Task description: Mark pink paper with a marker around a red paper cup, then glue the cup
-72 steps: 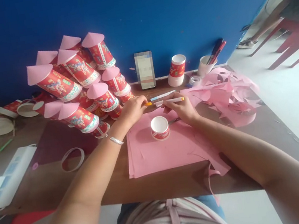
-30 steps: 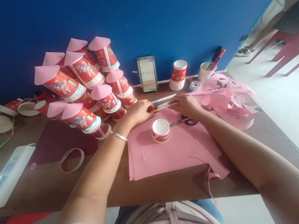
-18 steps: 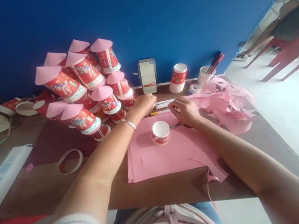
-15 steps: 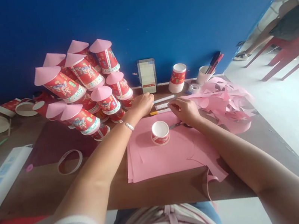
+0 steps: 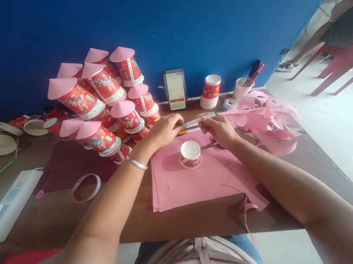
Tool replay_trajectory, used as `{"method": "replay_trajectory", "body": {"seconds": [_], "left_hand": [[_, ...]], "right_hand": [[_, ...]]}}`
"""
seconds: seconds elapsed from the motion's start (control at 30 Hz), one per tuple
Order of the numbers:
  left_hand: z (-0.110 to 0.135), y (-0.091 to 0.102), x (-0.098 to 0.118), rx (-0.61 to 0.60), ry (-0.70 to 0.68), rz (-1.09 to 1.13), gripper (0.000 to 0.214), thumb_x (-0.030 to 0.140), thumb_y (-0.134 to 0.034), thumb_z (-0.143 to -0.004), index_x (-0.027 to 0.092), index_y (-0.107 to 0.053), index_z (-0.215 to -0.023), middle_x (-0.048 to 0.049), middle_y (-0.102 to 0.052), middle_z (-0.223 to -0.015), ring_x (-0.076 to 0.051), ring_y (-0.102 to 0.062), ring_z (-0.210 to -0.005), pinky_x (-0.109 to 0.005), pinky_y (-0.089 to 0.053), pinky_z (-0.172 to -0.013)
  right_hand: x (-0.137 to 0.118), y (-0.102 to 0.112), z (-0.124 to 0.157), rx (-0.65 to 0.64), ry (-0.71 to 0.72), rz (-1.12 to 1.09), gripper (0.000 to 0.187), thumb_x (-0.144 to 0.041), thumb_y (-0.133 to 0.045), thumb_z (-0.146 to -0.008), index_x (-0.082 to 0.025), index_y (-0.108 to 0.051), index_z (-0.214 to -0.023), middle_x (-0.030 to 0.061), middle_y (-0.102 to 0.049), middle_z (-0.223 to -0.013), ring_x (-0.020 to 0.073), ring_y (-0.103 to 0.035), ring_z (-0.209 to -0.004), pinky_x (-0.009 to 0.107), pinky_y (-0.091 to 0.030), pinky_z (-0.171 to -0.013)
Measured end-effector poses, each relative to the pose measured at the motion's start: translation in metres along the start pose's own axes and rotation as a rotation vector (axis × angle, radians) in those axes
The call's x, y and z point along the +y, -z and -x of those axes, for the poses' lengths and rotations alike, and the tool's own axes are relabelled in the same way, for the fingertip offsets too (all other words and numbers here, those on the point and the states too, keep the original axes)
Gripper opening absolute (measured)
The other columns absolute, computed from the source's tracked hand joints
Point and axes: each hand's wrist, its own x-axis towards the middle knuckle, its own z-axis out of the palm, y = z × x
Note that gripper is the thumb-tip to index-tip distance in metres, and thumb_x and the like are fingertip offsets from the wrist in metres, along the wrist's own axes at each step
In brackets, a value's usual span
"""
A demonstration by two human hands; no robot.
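Observation:
A white marker with a grey-green end (image 5: 195, 120) is raised just over the table's back part, held at its two ends. My left hand (image 5: 167, 130) pinches the left end; my right hand (image 5: 219, 129) grips it near the other end. Under it lie a second white marker and a yellow-ended marker (image 5: 184, 132). Below my hands a short red-and-white paper cup piece (image 5: 191, 161) stands on stacked pink paper sheets (image 5: 185, 188). Scissors (image 5: 209, 146) lie on the sheets, partly hidden behind the cup piece and my right hand.
Red paper-cup towers with pink cone roofs (image 5: 79, 100) stand at the left. A phone (image 5: 176, 89) leans on the blue wall, near stacked cups (image 5: 210, 91) and a pen cup (image 5: 240, 87). Pink paper scraps (image 5: 268, 122) heap at the right. A paper ring (image 5: 88, 197) lies left.
Both hands have closed on the white marker with the grey-green end and lifted it slightly off the table. My left hand came down and left a little. The view shifted slightly.

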Motion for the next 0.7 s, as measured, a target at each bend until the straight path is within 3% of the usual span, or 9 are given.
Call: {"method": "replay_trajectory", "body": {"seconds": [0.13, 0.43, 0.53, 0.63, 0.7], "left_hand": [[0.011, -0.001, -0.001, -0.002, 0.083, 0.096, 0.009, 0.022, -0.079, -0.097, 0.02, -0.072, -0.103, -0.004, -0.081, -0.098, -0.02, -0.075, -0.089, -0.031, -0.057, -0.082], [0.013, -0.004, 0.003, -0.014, 0.136, 0.199, 0.01, 0.024, -0.081, -0.097, 0.02, -0.073, -0.102, -0.004, -0.084, -0.098, -0.02, -0.079, -0.091, -0.032, -0.061, -0.084], [0.015, -0.004, 0.0, 0.002, 0.153, 0.143, 0.011, 0.023, -0.082, -0.097, 0.02, -0.073, -0.102, -0.005, -0.084, -0.099, -0.021, -0.079, -0.092, -0.032, -0.06, -0.084], [0.021, -0.003, -0.007, 0.021, 0.187, 0.043, 0.007, 0.018, -0.08, -0.096, 0.019, -0.074, -0.099, -0.0059, -0.083, -0.098, -0.021, -0.078, -0.091, -0.033, -0.06, -0.088], [0.025, -0.005, -0.012, 0.01, 0.178, 0.001, 0.007, 0.018, -0.078, -0.097, 0.019, -0.075, -0.103, -0.0056, -0.083, -0.099, -0.021, -0.078, -0.09, -0.033, -0.061, -0.088]], "right_hand": [[0.005, -0.006, 0.001, 0.039, -0.019, -0.054, 0.063, -0.081, -0.093, -0.064, -0.023, -0.076, -0.079, 0.0021, -0.07, -0.072, 0.0145, -0.057, -0.06, 0.031, -0.052, -0.058], [0.012, -0.012, 0.004, 0.086, 0.02, -0.031, 0.062, -0.083, -0.087, -0.074, -0.023, -0.073, -0.084, -0.0007, -0.065, -0.068, 0.0139, -0.055, -0.058, 0.031, -0.051, -0.057], [0.011, -0.002, -0.001, 0.129, 0.039, -0.028, 0.064, -0.086, -0.085, -0.075, -0.025, -0.064, -0.078, -0.0011, -0.062, -0.067, 0.0135, -0.053, -0.056, 0.031, -0.049, -0.054], [0.007, 0.016, -0.01, 0.265, 0.1, -0.088, 0.066, -0.085, -0.087, -0.073, -0.027, -0.057, -0.078, -0.0038, -0.057, -0.064, 0.0128, -0.051, -0.053, 0.029, -0.045, -0.05], [0.004, 0.024, -0.013, 0.269, 0.102, -0.13, 0.064, -0.081, -0.092, -0.07, -0.027, -0.058, -0.081, -0.005, -0.056, -0.064, 0.0125, -0.052, -0.054, 0.028, -0.045, -0.05]]}}
